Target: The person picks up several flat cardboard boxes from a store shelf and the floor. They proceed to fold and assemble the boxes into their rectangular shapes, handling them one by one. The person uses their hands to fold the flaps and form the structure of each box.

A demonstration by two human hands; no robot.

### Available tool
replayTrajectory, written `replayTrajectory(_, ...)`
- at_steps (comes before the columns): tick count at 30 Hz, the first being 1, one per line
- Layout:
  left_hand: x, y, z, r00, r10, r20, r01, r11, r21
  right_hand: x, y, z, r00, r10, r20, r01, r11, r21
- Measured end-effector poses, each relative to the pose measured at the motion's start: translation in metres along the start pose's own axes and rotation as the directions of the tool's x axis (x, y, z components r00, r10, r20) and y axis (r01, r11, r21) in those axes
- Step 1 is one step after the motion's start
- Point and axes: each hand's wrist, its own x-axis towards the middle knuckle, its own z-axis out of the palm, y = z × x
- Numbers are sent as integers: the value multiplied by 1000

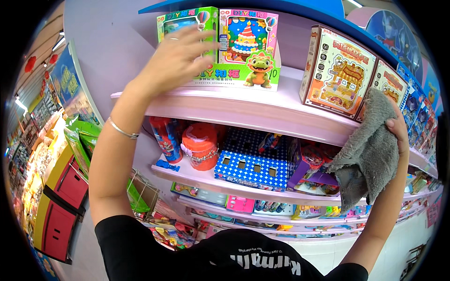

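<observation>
My left hand (182, 57) reaches up in front of a green display box (229, 83) on the top shelf. Its fingers are stretched out and slightly blurred, with nothing seen in them; whether they touch the box I cannot tell. Two upright picture boxes stand in the display: a green one (206, 18), partly hidden by my hand, and a pink one (269, 44) with a cake picture. On the right, my right hand (397, 129) grips a grey cloth (368, 150), which hangs down before the shelf edge. Close to the cloth stands a brown-edged toy box (344, 77) with a house picture.
Under the pink top shelf (243, 117), a lower shelf holds a red round tub (200, 147), a blue checked box (251, 166) and a purple box (304, 164). More toy shelves follow below. Green bags (84, 136) hang at left; blue boxes (417, 110) stand far right.
</observation>
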Motion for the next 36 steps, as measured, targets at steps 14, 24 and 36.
replayTrajectory(14, 9, 62, -6, 991, -90, -101, 46, 928, -370, 1, 6, -15, 1000, -25, 5, 25, 996, -84)
replayTrajectory(24, -90, 173, 97, 583, 334, 741, 171, 840, -514, 1, 6, -9, 998, -55, -41, 55, 998, -3)
replayTrajectory(36, -126, 212, 131, 889, -106, 446, 286, 889, -358, -4, 7, -18, 998, -29, -56, 30, 1000, 2)
